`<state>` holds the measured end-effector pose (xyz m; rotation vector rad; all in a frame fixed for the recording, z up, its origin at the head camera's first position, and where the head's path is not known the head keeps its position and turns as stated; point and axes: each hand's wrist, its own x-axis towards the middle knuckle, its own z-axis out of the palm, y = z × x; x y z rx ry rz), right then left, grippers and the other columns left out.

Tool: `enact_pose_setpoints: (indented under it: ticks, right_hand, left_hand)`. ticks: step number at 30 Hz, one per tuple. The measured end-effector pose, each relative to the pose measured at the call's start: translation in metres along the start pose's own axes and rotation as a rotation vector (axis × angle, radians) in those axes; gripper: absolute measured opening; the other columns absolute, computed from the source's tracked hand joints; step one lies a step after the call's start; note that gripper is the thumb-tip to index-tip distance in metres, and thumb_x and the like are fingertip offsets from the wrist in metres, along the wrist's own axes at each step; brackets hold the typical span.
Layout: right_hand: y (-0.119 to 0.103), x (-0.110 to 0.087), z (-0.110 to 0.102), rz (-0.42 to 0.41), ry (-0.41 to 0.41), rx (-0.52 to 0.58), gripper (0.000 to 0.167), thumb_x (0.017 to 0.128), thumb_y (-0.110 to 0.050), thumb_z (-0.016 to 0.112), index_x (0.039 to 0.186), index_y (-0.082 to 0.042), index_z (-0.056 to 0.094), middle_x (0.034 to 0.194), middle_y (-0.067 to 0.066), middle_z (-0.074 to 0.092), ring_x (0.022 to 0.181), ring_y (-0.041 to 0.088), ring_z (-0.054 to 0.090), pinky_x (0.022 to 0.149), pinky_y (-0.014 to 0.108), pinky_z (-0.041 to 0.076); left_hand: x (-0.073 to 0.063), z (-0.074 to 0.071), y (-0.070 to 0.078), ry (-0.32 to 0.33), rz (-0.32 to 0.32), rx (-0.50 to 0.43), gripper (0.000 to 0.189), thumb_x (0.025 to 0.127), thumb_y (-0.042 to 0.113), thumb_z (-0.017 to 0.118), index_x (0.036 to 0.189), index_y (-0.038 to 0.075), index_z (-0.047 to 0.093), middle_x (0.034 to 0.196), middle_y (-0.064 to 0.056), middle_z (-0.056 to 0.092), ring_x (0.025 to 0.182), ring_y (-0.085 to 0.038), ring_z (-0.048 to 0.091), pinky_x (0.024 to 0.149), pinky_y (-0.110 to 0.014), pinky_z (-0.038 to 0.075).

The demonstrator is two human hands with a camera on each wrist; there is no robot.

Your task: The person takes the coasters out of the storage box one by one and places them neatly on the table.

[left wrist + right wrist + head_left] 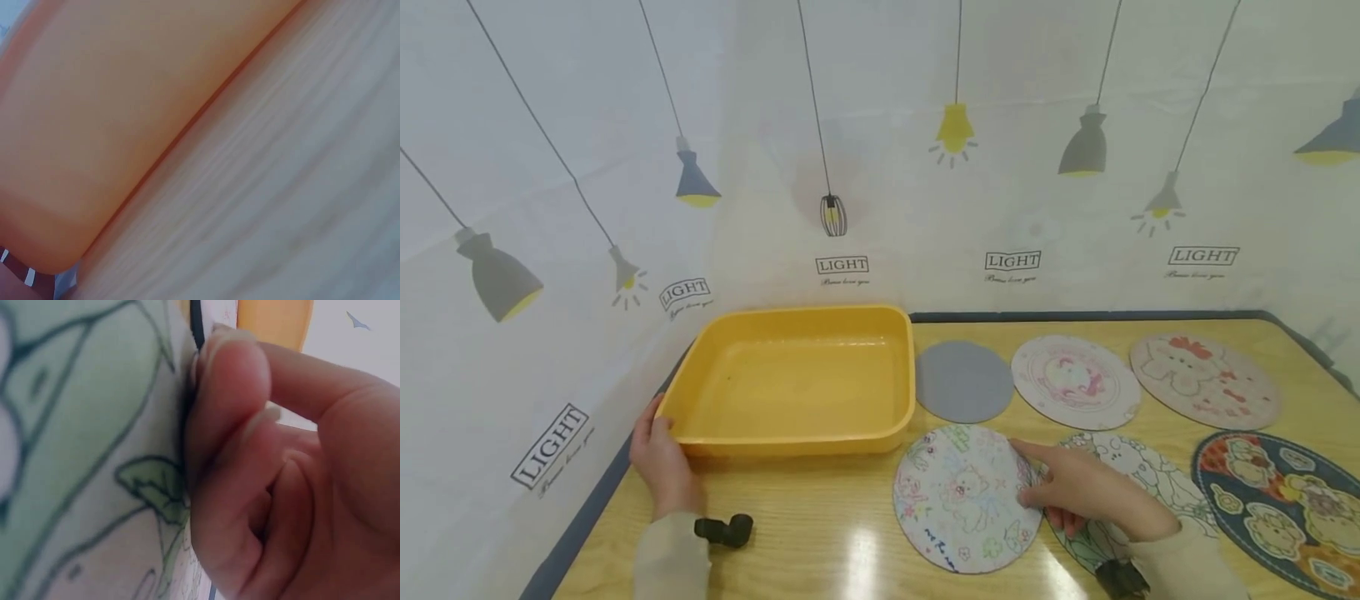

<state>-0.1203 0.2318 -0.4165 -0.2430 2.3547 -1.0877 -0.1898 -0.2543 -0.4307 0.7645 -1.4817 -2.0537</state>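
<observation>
Looks like the left hand [658,462] is steadying the yellow tray [797,442] at lower left while the right hand [1086,492] pinches the bear-drawing disc [958,500] lower center on the worktop [820,533], probably needing a clean lift next.

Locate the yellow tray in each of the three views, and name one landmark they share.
Head view: the yellow tray sits left of centre on the wooden table, with the left hand at its near left corner.
Left wrist view: its blurred orange-yellow wall fills the upper left, above the table.
Right wrist view: only a yellow sliver shows at the top edge, behind the right hand.
Shared landmark: the tray itself.
</observation>
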Motion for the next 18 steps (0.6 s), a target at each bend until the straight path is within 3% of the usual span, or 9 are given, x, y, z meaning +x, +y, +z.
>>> enact_pose_setpoints:
  ticks: [11, 16, 18]
  right_hand:
    - [0.008, -0.001, -0.007, -0.021, -0.031, 0.083, 0.071, 0.085, -0.037, 0.056, 0.141, -0.009, 0.024, 0.055, 0.01, 0.058, 0.039, 0.022, 0.054, 0.039, 0.037, 0.046]
    - [0.012, -0.01, -0.021, -0.08, -0.02, 0.126, 0.065, 0.09, -0.032, 0.05, 0.14, -0.004, 0.022, 0.071, 0.012, 0.061, 0.054, 0.028, 0.059, 0.048, 0.038, 0.048]
    - [0.013, -0.014, -0.027, -0.091, 0.048, 0.068, 0.061, 0.09, -0.034, 0.048, 0.139, -0.004, 0.027, 0.08, 0.011, 0.062, 0.062, 0.027, 0.059, 0.052, 0.037, 0.048]
  left_hand:
    - [-0.003, -0.003, 0.001, -0.056, 0.013, 0.097, 0.039, 0.092, 0.02, 0.038, 0.128, 0.027, 0.048, 0.137, 0.006, 0.035, 0.12, -0.011, 0.036, 0.099, -0.025, 0.029]
    - [-0.005, -0.003, 0.003, -0.082, 0.133, 0.09, 0.046, 0.091, 0.032, 0.047, 0.134, 0.022, 0.036, 0.134, 0.003, 0.04, 0.121, -0.011, 0.036, 0.101, -0.026, 0.025]
    - [-0.007, -0.001, 0.006, -0.081, 0.214, 0.174, 0.047, 0.09, 0.035, 0.048, 0.134, 0.022, 0.036, 0.133, 0.004, 0.042, 0.121, -0.011, 0.036, 0.101, -0.027, 0.024]
